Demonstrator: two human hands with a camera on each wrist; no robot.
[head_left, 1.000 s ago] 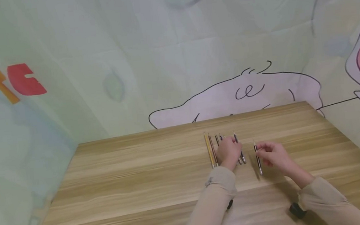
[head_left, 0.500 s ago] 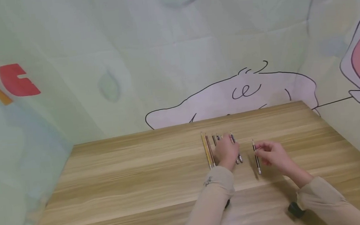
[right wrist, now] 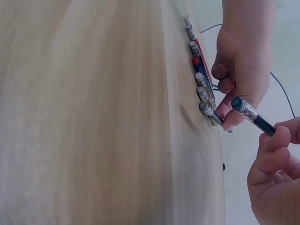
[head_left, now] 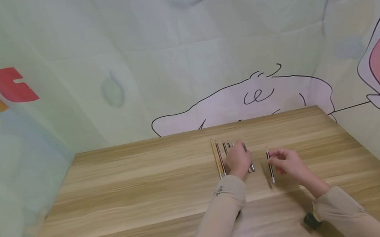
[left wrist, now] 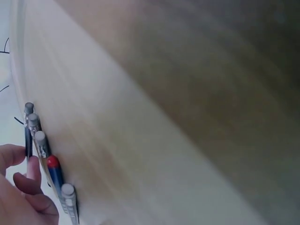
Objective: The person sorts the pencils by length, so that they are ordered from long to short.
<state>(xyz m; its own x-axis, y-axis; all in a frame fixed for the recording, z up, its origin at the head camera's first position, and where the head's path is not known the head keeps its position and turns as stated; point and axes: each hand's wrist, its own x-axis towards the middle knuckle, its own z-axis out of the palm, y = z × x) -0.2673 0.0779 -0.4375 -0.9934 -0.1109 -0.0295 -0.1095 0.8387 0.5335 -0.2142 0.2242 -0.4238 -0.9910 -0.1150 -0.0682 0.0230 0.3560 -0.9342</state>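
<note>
Several pencils lie side by side on the wooden table, among them a yellow pencil [head_left: 216,159] and a reddish-brown pencil [head_left: 220,157] at the left. My left hand [head_left: 239,160] reaches over the row and pinches the dark pencil [head_left: 252,167] at its right end, hiding the middle of the row. The left wrist view shows a blue pencil with a red end [left wrist: 55,172] between eraser-tipped ones. To the right, my right hand [head_left: 289,164] pinches a black pencil [head_left: 271,173] between thumb and fingers, its eraser end towards me, held above the table.
The wooden table [head_left: 131,184] has its far edge against a fabric backdrop [head_left: 131,63] printed with a cartoon figure. A black object [head_left: 311,221] sits at the right sleeve cuff.
The head view has shifted slightly. The pencil at the row's right end lies marginally nearer its neighbour, with my left hand on it. My right hand keeps hold of the black pencil, nearly still.
</note>
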